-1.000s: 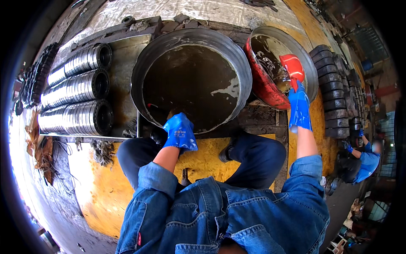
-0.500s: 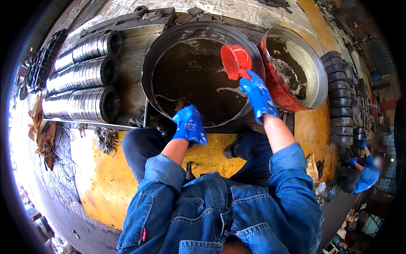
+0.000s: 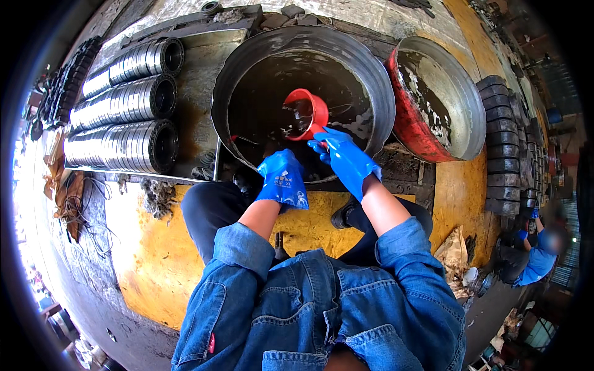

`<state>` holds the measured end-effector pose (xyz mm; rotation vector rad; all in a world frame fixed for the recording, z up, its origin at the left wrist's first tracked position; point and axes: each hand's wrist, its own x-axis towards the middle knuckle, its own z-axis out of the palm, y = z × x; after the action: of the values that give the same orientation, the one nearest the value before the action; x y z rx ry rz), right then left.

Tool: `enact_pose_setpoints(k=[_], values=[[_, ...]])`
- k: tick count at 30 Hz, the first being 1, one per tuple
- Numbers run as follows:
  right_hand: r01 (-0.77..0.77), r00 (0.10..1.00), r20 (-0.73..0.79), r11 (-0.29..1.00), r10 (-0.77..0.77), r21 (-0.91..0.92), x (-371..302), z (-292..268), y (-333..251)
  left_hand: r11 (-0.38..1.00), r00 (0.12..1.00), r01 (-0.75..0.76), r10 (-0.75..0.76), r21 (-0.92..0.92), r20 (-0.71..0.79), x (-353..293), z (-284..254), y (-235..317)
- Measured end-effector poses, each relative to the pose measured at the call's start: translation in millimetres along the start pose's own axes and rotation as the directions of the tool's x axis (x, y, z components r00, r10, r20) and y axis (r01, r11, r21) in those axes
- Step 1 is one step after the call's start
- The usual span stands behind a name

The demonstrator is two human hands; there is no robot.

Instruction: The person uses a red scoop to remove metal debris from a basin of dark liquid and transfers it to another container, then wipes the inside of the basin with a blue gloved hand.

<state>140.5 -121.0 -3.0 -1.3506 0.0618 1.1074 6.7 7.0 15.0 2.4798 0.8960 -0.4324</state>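
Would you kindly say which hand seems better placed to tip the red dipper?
Probably the right hand: it holds the red dipper by its handle over the metal tub; the left hand is at its near side.

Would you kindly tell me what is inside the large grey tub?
Dark liquid, plus a red scoop held by the right hand; the liquid hides the bottom of the tub.

The top (image 3: 291, 290) is blue denim, its sleeves (image 3: 244, 247) rolled into thick cuffs (image 3: 403, 240). Pale stitching edges the seams and pockets (image 3: 380, 346); a small red tag (image 3: 211, 342) sits at the left side. The left glove (image 3: 283, 176) and right glove (image 3: 351, 162) are glossy blue with loose, flared ends, the left bearing pale print. The trousers (image 3: 203, 217) are dark navy.
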Motion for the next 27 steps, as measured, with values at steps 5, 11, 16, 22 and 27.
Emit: enact_pose_setpoints(k=[5,11,16,22,27], values=[[-0.265,0.964,0.175,0.645,0.202,0.716,3.4,9.9,-1.0,0.999,0.999,0.043,-0.043,-0.027,0.013,2.1,-2.4,-1.9],[-0.381,0.917,0.29,0.389,0.274,0.838,-9.7,2.0,-20.7,0.998,0.991,-0.034,0.041,0.052,-0.129,13.3,26.5,-23.9],[-0.187,0.982,0.184,0.421,0.047,0.888,-53.0,-67.2,-69.4,0.957,0.968,-0.184,0.216,0.224,-0.13,12.5,33.5,-18.4],[0.127,0.992,-0.111,0.446,-0.061,0.886,-106.9,-134.6,-142.7,0.941,0.949,-0.258,0.289,0.217,-0.123,-6.7,8.6,-16.2],[0.576,0.765,-0.506,0.776,-0.399,0.259,-125.2,-163.3,-151.6,0.988,0.987,-0.09,0.105,0.124,-0.12,-0.9,10.2,-14.9]])
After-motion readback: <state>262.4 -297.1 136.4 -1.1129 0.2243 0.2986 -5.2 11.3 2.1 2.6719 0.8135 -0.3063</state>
